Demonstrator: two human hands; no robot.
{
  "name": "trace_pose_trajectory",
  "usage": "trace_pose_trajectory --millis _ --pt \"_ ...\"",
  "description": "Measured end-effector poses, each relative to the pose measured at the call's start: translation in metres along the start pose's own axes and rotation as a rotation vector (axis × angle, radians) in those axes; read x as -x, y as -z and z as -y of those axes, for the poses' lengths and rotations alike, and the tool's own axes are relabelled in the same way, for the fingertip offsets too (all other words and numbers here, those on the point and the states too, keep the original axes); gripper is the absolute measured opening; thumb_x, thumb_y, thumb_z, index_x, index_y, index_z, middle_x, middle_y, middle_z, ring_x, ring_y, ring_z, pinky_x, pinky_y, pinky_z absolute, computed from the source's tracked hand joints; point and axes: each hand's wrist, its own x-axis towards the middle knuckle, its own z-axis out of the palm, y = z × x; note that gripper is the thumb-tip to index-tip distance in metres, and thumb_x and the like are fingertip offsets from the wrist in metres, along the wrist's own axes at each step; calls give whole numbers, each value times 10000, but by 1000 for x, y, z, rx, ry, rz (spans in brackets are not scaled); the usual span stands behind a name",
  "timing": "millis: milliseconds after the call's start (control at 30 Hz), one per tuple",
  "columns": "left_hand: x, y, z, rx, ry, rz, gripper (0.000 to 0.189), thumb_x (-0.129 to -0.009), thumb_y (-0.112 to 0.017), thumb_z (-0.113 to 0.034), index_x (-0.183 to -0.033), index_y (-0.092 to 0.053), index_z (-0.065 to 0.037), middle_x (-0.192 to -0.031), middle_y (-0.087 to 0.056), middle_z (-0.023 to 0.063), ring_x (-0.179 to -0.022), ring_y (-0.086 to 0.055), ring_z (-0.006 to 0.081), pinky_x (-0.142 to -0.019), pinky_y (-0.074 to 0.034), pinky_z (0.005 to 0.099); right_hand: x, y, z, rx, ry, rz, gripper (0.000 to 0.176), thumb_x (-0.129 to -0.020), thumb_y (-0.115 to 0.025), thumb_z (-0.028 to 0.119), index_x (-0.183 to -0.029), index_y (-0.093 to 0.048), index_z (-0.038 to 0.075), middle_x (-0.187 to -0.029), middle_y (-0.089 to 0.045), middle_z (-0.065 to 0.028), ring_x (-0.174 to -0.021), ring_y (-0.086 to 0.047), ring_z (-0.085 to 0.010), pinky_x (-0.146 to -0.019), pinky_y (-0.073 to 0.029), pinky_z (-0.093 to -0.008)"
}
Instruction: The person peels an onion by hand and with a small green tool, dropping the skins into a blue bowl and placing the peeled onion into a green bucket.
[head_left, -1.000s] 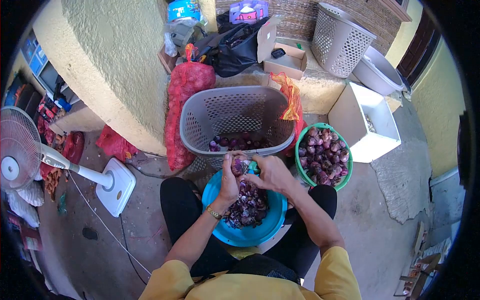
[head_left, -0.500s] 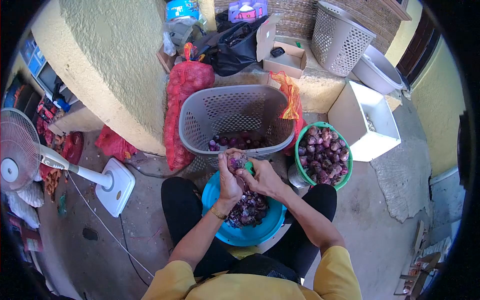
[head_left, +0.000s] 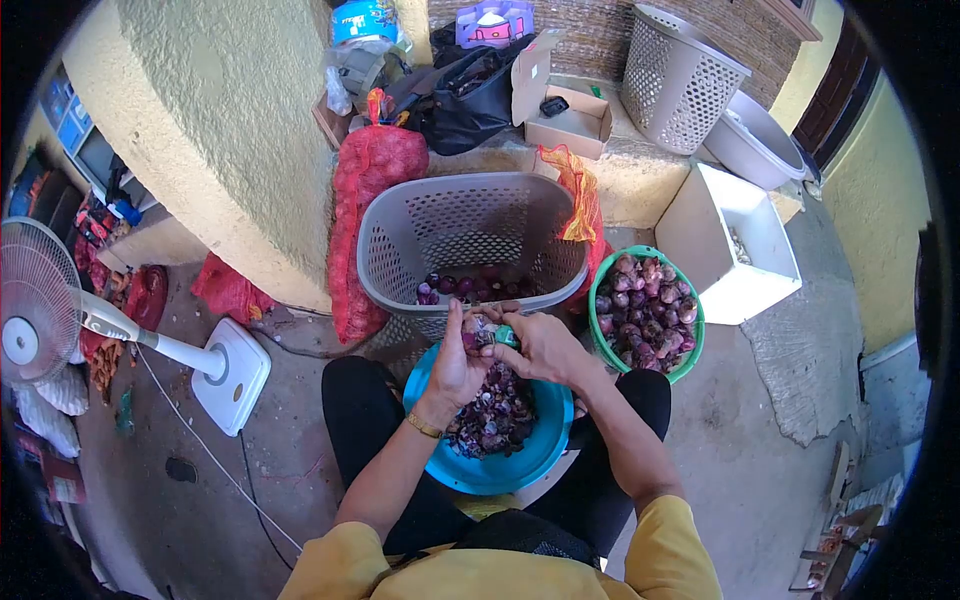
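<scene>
My left hand holds a red onion above the blue basin, fingers curled around its far side. In my right hand is a small green-handled tool, which looks like a knife, pressed close against the onion; its working end is hidden. Onion skins and trimmings lie in the basin between my knees. Just beyond my hands stands a grey perforated basket with several peeled purple onions in its bottom. On the right, a green-rimmed basket is heaped with unpeeled red onions.
A red mesh sack of onions leans beside the grey basket. To the left stands a white fan, its cord crossing the floor. A white box lies at the right, below a tall grey basket and a grey tub.
My right hand has turned and shifted slightly right, with the green-handled tool now lying more level against the onion. My left hand has shifted slightly and still holds the onion.
</scene>
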Motion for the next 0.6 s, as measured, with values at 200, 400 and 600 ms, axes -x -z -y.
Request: trace_pose_trajectory --millis 200,400,600 --pt "0 -23 7 86 -131 -223 543 -1042 -296 -536 -980 -558 -66 -1279 -600 149 -1123 -589 221 -961 -490 316 3 -17 2 -69 -74 -85 534 -806 -742 460 -1002 -630 -24 -656 -616 -223 -661 -633 -413 -607 -483 -460" --pt "0 -22 13 -15 -322 -334 504 -1054 -299 -490 -1020 -522 -39 -1320 -566 191 -1240 -534 273 -1008 -473 337 6 -41 5 -432 -174 -127 483 -891 -677 419 -876 -611 -59 -689 -607 -253 -592 -585 -402 -591 -472 -450" --pt "-1 -11 10 22 -309 -252 487 -1063 -320 -440 -1093 -560 -17 -1335 -565 168 -1302 -500 239 -970 -463 320 3 -25 2 -402 -248 9 419 -905 -670 375 -889 -622 -41 -692 -597 -257 -617 -579 -396 -609 -467 -443"
